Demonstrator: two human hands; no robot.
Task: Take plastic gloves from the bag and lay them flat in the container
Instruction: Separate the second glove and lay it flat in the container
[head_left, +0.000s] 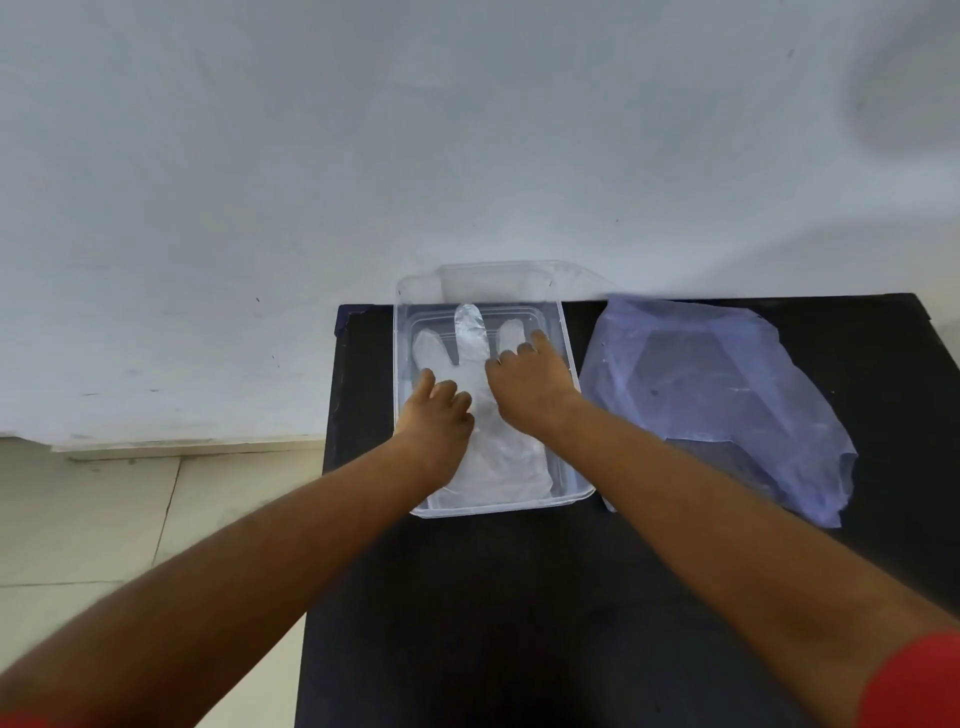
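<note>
A clear plastic container (582, 493) sits on the black table (519, 597) near its far edge. A translucent plastic glove (506, 457) lies flat inside it, fingers pointing away from me. My left hand (439, 410) rests on the glove's left side, fingers spread and pressing down. My right hand (532, 387) presses on the glove's right side, its fingertips over the glove's right fingers. Neither hand grips anything. A pale blue plastic bag (717, 395) lies flattened on the table just right of the container.
The container's clear lid (498, 280) stands behind it against the white wall (363, 156). The table's left edge drops to a tiled floor (104, 530). Bare black tabletop stretches in front of the container.
</note>
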